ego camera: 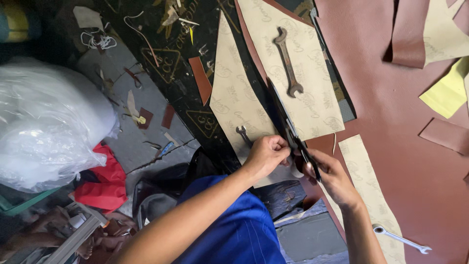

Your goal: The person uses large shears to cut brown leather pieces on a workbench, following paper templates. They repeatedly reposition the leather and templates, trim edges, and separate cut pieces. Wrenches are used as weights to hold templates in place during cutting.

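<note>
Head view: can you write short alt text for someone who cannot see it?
Two hands, left hand and right hand, work dark scissors at the edge of a beige sheet on a reddish-brown material. A rusty wrench lies above.

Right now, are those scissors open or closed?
Closed, it seems: the dark scissors show as one narrow strip along the tan sheet, with both hands at the handle end.

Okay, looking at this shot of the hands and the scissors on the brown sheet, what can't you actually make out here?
Head view only:
- Scissors: handles hidden inside the right hand.
- Left hand: fingertips curl under, so what they pinch is unclear.
- Small wrench: lower end covered by the left hand.
- Brown sheet: cut off by the right and top edges.
- White plastic bag: contents blurred.
</note>
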